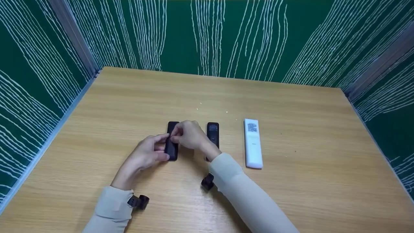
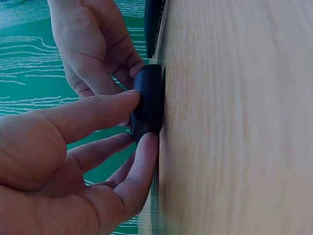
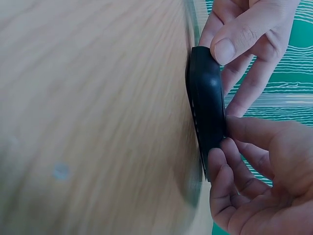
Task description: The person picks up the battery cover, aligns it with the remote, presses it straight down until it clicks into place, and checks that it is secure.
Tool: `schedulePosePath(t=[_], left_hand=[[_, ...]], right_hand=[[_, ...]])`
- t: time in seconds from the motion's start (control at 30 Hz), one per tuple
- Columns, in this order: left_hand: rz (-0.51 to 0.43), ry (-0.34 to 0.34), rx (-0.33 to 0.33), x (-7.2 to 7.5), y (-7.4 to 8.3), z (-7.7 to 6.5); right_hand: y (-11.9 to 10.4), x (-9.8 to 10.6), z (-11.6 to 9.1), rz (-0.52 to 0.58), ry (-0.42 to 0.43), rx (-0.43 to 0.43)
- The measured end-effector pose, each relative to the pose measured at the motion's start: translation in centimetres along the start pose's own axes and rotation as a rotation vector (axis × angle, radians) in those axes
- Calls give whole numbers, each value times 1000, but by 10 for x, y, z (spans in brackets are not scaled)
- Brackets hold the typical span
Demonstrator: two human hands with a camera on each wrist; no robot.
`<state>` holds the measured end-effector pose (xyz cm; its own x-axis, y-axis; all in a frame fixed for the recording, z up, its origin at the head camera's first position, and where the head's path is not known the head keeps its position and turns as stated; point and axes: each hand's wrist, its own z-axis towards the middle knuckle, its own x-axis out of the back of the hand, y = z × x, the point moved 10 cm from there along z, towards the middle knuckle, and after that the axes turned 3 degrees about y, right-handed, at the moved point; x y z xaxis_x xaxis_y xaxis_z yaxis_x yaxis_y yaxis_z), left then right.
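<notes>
A black remote control (image 1: pixel 172 150) lies on the table, its smooth back turned up. My left hand (image 1: pixel 148 149) holds it from the left, thumb at the near end and fingers along the side. In the left wrist view that thumb presses on the dark casing (image 2: pixel 148 105). From the right, my right hand (image 1: pixel 190 134) reaches over the remote's middle, thumb and forefinger bent together at its surface. The right wrist view shows the curled right fingers (image 3: pixel 220 183) pinching around the far part of the remote (image 3: pixel 208 93).
A second black remote control (image 1: pixel 212 131) with a printed label lies partly under the right forearm. Farther right is a white remote control (image 1: pixel 254 145) bearing a QR code. Small white crumbs (image 1: pixel 226 112) dot the wooden table (image 1: pixel 307 129); green white-streaked panels (image 1: pixel 181 35) enclose it.
</notes>
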<state>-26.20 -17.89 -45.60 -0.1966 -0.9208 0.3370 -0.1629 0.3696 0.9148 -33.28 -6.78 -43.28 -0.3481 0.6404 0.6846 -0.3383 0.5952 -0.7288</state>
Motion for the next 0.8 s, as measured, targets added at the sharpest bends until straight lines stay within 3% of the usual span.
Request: schedulePosePath(t=[0.5,0.8], left_hand=[[18,12,4,2,0,-1],[28,16,13,2,0,-1]], right_hand=[[4,6,5,-43,-23,-38],[13,12,10,-128,-119,-162]])
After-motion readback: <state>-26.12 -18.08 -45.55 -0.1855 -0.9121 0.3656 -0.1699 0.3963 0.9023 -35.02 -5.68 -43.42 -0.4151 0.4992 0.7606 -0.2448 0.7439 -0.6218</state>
